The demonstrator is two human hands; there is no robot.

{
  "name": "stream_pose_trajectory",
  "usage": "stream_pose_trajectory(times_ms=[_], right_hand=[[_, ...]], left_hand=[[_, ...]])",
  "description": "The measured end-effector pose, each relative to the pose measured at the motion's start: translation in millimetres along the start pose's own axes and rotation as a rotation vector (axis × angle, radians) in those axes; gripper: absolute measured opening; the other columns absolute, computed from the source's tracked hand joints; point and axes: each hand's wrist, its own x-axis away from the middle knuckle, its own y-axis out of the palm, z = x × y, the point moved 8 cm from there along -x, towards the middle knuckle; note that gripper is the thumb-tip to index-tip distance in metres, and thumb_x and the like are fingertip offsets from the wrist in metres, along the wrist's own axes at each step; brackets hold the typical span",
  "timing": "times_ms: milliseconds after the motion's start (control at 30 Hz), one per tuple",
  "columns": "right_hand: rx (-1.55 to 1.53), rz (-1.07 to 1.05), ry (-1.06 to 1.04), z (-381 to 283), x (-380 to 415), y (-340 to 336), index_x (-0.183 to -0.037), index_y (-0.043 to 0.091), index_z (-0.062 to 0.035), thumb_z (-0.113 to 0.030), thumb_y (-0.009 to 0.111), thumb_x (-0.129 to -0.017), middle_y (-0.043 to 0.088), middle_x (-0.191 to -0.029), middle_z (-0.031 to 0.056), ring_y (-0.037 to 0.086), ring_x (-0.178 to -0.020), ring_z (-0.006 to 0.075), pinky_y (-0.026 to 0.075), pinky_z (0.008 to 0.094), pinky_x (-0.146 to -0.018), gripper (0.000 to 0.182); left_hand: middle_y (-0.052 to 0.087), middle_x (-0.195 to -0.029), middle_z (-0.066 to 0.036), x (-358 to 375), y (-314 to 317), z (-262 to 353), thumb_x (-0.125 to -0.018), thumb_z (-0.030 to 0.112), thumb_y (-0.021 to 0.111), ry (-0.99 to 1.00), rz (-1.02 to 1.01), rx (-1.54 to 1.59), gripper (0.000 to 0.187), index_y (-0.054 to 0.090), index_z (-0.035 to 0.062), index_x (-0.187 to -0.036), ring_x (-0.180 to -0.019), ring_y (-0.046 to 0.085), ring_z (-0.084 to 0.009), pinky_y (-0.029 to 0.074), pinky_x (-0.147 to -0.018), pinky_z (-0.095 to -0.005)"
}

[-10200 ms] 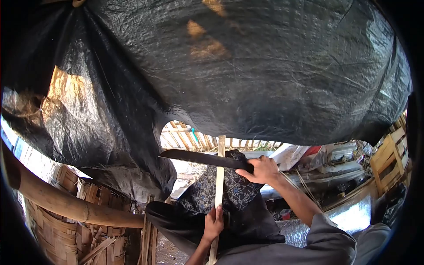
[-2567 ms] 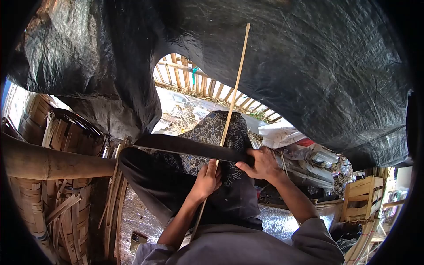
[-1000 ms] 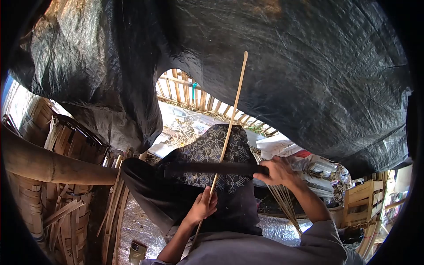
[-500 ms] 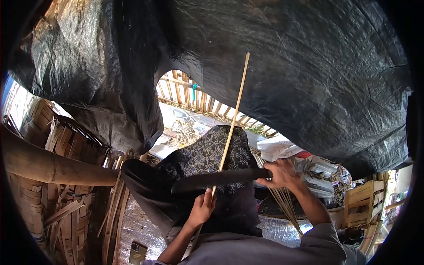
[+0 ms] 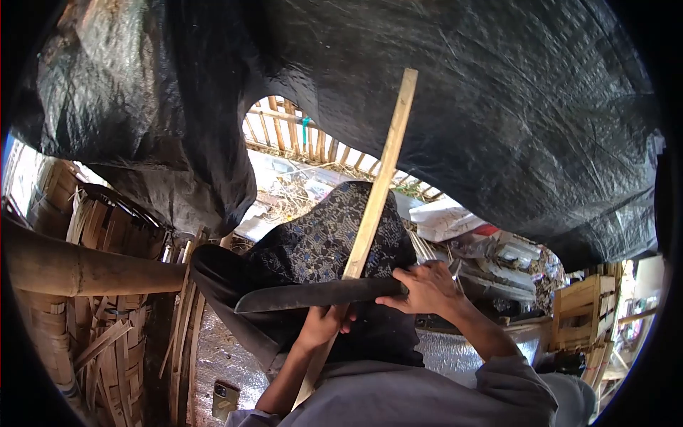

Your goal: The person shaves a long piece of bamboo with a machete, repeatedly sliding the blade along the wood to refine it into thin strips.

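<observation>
Bamboo slat (image 5: 384,178) slants up from your left hand (image 5: 322,327), whose fingers are closed around it, and passes over the patterned cloth (image 5: 324,242) on your lap. Your right hand (image 5: 425,290), apart from the left, is clamped on the handle of a machete (image 5: 306,297). Its dark blade crosses the slat just beside your left hand; you cannot tell whether they touch. A phone (image 5: 225,398) lies on the floor.

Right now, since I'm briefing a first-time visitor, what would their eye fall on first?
Probably the long dark metal machete in the right hand, its blade crossing over the pale flat wooden strip that the left hand grips. Next, the wrinkled black plastic sheet across the top of the view.
</observation>
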Motion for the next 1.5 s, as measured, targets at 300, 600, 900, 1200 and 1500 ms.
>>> stream_pose_trajectory(times_ms=[300,600,900,1200,1500], right_hand=[[-0.070,0.118,0.008,-7.5,3.3,1.4,-0.098,0.052,-0.0014,-0.053,0.059,-0.076,0.059,-0.069,0.0184,0.061,-0.056,0.0330,0.048,0.0425,-0.051,0.056],[-0.160,0.190,0.139,-13.3,8.5,14.4,-0.094,0.049,-0.0038,-0.037,0.068,-0.071,0.057,-0.082,0.0173,0.060,-0.072,0.0344,0.048,0.0432,-0.060,0.045],[-0.352,0.246,0.075,-8.8,14.8,5.2,-0.094,0.049,-0.0054,-0.024,0.070,-0.066,0.057,-0.064,0.0130,0.059,-0.062,0.0327,0.046,0.0405,-0.058,0.040],[-0.613,0.003,-0.042,-15.5,19.3,0.2,-0.076,0.053,-0.0036,-0.046,0.074,-0.069,0.051,-0.053,0.0107,0.058,-0.053,0.0314,0.044,0.0379,-0.052,0.048],[-0.844,0.152,-0.078,-17.9,14.0,-21.8,-0.094,0.055,-0.0030,-0.033,0.068,-0.078,0.052,-0.063,0.0071,0.055,-0.061,0.0204,0.041,0.0328,-0.057,0.036]], left_hand=[[0.046,-0.059,-0.003,-8.9,12.5,-7.4,-0.098,0.026,0.034,-0.075,0.091,0.183,0.030,0.051,0.0026,-0.092,-0.042,0.040,-0.0095,0.032,-0.034,-0.0217],[0.046,-0.060,-0.004,-15.1,11.2,-6.9,-0.098,0.023,0.034,-0.072,0.072,0.174,0.029,0.052,0.0020,-0.088,-0.044,0.042,-0.0096,0.032,-0.033,-0.0216],[0.044,-0.060,-0.001,-15.3,18.8,5.9,-0.097,0.022,0.040,-0.005,0.040,0.149,0.025,0.051,0.0040,-0.084,-0.045,0.042,-0.0080,0.032,-0.034,-0.0205],[0.046,-0.060,0.000,-14.9,15.3,2.1,-0.096,0.030,0.043,0.019,-0.004,0.100,0.029,0.050,0.0057,-0.081,-0.043,0.044,-0.0069,0.033,-0.036,-0.0197],[0.049,-0.063,-0.002,-7.6,17.4,5.0,-0.096,0.028,0.043,-0.031,-0.079,0.145,0.029,0.053,0.0017,-0.088,-0.047,0.044,-0.0089,0.036,-0.041,-0.0216]])
